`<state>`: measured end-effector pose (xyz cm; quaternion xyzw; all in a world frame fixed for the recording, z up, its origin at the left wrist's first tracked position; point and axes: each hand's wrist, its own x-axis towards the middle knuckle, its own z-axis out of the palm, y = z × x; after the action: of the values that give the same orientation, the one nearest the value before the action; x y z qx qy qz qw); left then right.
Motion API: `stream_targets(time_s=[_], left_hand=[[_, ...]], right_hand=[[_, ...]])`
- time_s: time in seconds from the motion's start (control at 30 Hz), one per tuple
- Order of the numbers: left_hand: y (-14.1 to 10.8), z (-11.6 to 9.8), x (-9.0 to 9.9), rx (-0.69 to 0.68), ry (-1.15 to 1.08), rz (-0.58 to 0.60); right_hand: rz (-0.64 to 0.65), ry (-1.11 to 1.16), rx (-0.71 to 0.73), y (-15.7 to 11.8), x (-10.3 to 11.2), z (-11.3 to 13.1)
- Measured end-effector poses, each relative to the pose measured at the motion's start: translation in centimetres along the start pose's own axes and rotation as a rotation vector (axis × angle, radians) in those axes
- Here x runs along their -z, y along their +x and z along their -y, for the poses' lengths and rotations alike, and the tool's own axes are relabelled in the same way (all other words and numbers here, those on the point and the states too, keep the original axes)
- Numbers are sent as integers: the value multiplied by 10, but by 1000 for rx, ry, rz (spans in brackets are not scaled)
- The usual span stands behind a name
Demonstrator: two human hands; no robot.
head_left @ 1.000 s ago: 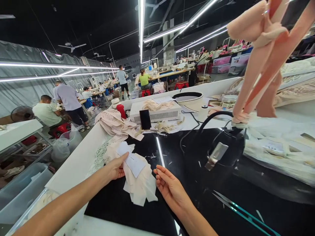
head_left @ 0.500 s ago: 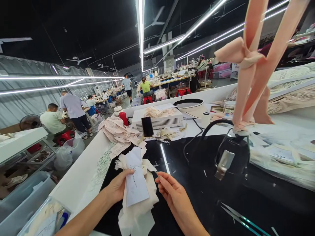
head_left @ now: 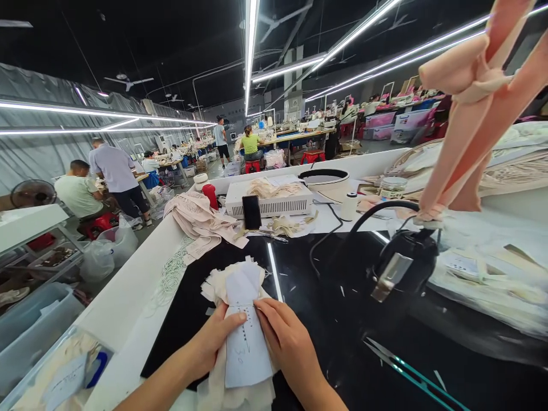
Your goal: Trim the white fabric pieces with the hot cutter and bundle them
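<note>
One slip (writing up) lies on the cloth over the black board; left hand grips both, thumb on top, right hand grasps their edge. Steady thumb pressure should keep the layers aligned.

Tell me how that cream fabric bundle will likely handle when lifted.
The cream fabric bundle will probably flop, since its ends fan out loosely. It is likely light for its size, as the layers look thin. The paper slip on top may bend easily: it looks pinched midway.
</note>
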<state>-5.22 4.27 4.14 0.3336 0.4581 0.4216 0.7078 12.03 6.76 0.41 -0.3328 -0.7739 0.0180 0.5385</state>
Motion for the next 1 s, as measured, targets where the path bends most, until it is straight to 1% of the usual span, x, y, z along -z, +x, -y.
stream_targets(time_s=[0.07,0.2,0.3,0.4,0.47,0.6,0.73,0.9,1.0], left_hand=[[-2,2,0,9,17,-4],[-6,7,2,26,97,1],[-5,11,1,13,181,-21],[-5,14,-1,-11,189,-21],[-6,11,-4,17,156,-46],[-12,2,-6,98,22,-111],[-12,-3,-3,88,-60,-107],[-8,-5,2,174,-224,-100],[-10,-7,3,209,-219,-95]], right_hand=[[1,-51,19,-3,0,-2],[50,-112,40,-6,2,-3],[45,-133,54,-6,4,-3],[36,-125,50,-5,5,-3],[35,-124,48,-4,5,-2],[17,-127,52,-3,4,1],[28,-101,70,-2,5,6],[49,-40,79,-2,5,11],[72,9,93,-4,5,13]])
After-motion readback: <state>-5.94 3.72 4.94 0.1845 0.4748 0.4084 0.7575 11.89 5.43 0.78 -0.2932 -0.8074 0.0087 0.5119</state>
